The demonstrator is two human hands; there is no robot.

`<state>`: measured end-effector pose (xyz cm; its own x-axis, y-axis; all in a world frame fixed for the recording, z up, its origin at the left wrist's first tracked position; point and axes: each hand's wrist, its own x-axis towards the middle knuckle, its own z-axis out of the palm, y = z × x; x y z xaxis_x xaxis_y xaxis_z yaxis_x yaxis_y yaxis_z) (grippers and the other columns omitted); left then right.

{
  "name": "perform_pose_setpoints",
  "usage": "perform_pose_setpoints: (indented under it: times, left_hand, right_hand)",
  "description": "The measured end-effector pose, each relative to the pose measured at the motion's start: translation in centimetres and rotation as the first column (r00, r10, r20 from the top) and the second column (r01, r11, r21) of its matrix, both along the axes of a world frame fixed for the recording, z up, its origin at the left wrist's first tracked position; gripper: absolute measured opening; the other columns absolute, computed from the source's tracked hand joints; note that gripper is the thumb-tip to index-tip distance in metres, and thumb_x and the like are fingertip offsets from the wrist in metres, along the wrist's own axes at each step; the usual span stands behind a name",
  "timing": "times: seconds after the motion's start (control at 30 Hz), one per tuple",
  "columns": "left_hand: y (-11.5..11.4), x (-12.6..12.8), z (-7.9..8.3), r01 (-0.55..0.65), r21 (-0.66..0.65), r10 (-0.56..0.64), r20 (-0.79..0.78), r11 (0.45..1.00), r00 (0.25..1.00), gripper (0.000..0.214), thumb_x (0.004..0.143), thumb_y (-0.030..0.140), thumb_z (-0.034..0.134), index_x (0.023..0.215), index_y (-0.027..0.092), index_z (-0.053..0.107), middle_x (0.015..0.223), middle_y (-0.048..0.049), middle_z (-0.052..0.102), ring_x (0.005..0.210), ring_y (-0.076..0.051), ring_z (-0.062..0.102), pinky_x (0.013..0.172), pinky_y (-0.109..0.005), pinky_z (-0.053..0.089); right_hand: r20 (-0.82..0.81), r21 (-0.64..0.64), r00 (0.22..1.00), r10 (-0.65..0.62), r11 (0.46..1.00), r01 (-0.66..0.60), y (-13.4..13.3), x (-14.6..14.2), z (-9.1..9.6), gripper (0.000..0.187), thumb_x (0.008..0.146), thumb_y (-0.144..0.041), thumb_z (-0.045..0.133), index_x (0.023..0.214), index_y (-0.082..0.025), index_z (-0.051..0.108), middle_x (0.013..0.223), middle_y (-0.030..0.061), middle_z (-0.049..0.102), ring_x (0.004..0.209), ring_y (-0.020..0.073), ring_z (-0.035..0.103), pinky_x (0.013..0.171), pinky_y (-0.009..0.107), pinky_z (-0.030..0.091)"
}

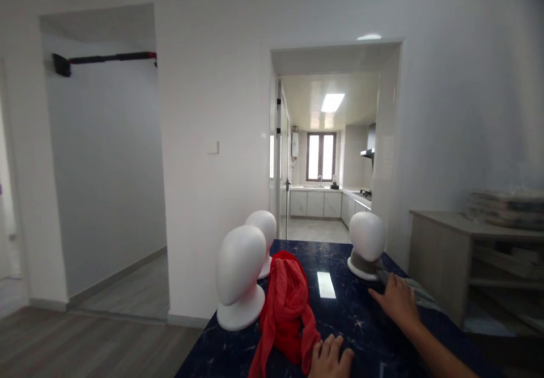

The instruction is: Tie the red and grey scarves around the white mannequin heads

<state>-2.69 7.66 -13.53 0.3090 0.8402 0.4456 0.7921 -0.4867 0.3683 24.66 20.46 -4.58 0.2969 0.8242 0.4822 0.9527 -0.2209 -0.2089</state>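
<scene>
Three white mannequin heads stand on a dark blue marbled table (pixel 340 315): one near left (pixel 240 276), one behind it (pixel 264 226), one at the far right (pixel 366 245). A red scarf (pixel 287 310) lies heaped beside the near left head. My left hand (pixel 330 358) rests at the table's near edge, fingers curled, touching the scarf's lower end. My right hand (pixel 395 297) reaches forward, fingers spread flat on a grey cloth (pixel 419 293) that lies by the right head's base.
A wooden shelf unit (pixel 459 253) with stacked items stands at the right wall. An open doorway ahead leads into a kitchen (pixel 323 196). Another doorway at left has a black and red bar (pixel 102 59) across its top. Wood floor lies to the left.
</scene>
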Motion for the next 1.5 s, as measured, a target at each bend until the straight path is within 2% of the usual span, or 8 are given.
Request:
perform_pose_setpoints:
  times: [0.23, 0.43, 0.53, 0.73, 0.97, 1.2, 1.37, 1.5]
  left_hand:
    - [-3.6, -1.3, 7.3, 0.142, -0.285, -0.141, 0.024, 0.948, 0.990, 0.057, 0.086, 0.052, 0.070, 0.139, 0.030, 0.065, 0.164, -0.0104, 0.051, 0.155, -0.036, 0.039, 0.130, -0.057, 0.024]
    - [-3.3, -3.7, 13.2, -0.122, -0.009, 0.122, 0.039, 0.992, 0.992, 0.032, 0.094, 0.023, 0.053, 0.121, 0.025, 0.071, 0.128, -0.0089, 0.072, 0.122, -0.027, 0.064, 0.109, -0.040, 0.044]
    - [-1.1, -6.7, 15.2, -0.367, 0.011, 0.365, -0.113, 0.930, 0.924, 0.037, 0.089, 0.019, 0.062, 0.124, 0.017, 0.071, 0.139, -0.0162, 0.067, 0.138, -0.037, 0.054, 0.118, -0.052, 0.036]
    - [1.4, -10.7, 19.3, -0.351, -0.141, 0.361, 0.054, 0.926, 0.931, 0.018, 0.085, 0.019, 0.067, 0.101, 0.012, 0.074, 0.127, -0.0240, 0.074, 0.125, -0.037, 0.066, 0.111, -0.047, 0.043]
    - [3.2, -10.6, 31.3, -0.206, -0.170, 0.266, 0.544, 0.964, 0.796, 0.037, 0.099, 0.045, 0.044, 0.095, 0.016, 0.067, 0.095, -0.0146, 0.078, 0.101, -0.031, 0.073, 0.093, -0.040, 0.053]
    - [-0.2, -7.4, 40.7, 0.267, -0.135, -0.125, 0.633, 0.954, 0.764, 0.052, 0.098, 0.061, 0.049, 0.105, 0.014, 0.071, 0.094, -0.0087, 0.077, 0.089, -0.023, 0.072, 0.087, -0.035, 0.056]
    - [-6.5, -3.2, 44.1, 0.732, -0.233, -0.361, 0.750, 0.640, 0.554, 0.044, 0.090, 0.045, 0.078, 0.119, 0.013, 0.071, 0.101, -0.0075, 0.077, 0.079, -0.014, 0.069, 0.079, -0.028, 0.055]
    - [-9.9, -0.5, 44.9, 0.841, -0.206, -0.428, 0.785, 0.501, 0.448, 0.040, 0.091, 0.035, 0.078, 0.123, 0.012, 0.070, 0.107, -0.0098, 0.078, 0.088, -0.015, 0.071, 0.089, -0.029, 0.054]
  right_hand:
    - [-0.104, -0.200, 0.985, 0.139, 0.967, -0.158, -10.8, -1.9, -3.5, 0.069, 0.088, -0.057, 0.050, 0.142, -0.016, 0.063, 0.157, 0.0234, 0.056, 0.149, 0.0421, 0.048, 0.116, 0.063, 0.042]
    - [-0.108, -0.077, 0.979, 0.174, 0.980, -0.183, -16.2, -4.0, -3.6, 0.037, 0.092, -0.040, 0.052, 0.119, -0.027, 0.073, 0.137, 0.0143, 0.071, 0.131, 0.0363, 0.065, 0.108, 0.055, 0.049]
    - [-0.077, 0.048, 0.976, 0.201, 0.979, -0.198, -17.3, -5.1, -2.5, 0.028, 0.094, -0.029, 0.049, 0.108, -0.026, 0.072, 0.122, 0.0118, 0.075, 0.117, 0.0313, 0.069, 0.104, 0.048, 0.049]
    - [-0.104, 0.054, 0.978, 0.179, 0.983, -0.174, -16.8, -5.9, -2.1, 0.025, 0.088, -0.025, 0.056, 0.107, -0.029, 0.071, 0.119, 0.0110, 0.075, 0.118, 0.0346, 0.068, 0.106, 0.055, 0.048]
    - [-0.239, 0.183, 0.930, 0.279, 0.954, -0.239, -16.0, -5.1, -1.5, 0.015, 0.081, -0.030, 0.056, 0.087, -0.034, 0.069, 0.103, 0.0065, 0.078, 0.106, 0.0362, 0.073, 0.095, 0.051, 0.056]
    - [-0.476, 0.578, 0.618, 0.626, 0.752, -0.317, -19.5, -7.6, 9.8, 0.031, 0.087, -0.048, 0.061, 0.104, -0.025, 0.073, 0.119, 0.0107, 0.077, 0.120, 0.0350, 0.069, 0.109, 0.048, 0.051]
    - [-0.539, 0.703, 0.315, 0.781, 0.624, -0.342, -21.9, -11.5, 19.6, 0.094, 0.078, -0.055, 0.080, 0.158, -0.027, 0.040, 0.159, 0.0117, 0.055, 0.146, 0.0330, 0.051, 0.120, 0.052, 0.043]
    - [-0.537, 0.709, 0.191, 0.822, 0.562, -0.425, -22.2, -14.4, 22.3, 0.091, 0.069, -0.047, 0.088, 0.148, -0.027, 0.048, 0.134, 0.0085, 0.073, 0.118, 0.0309, 0.070, 0.101, 0.048, 0.057]
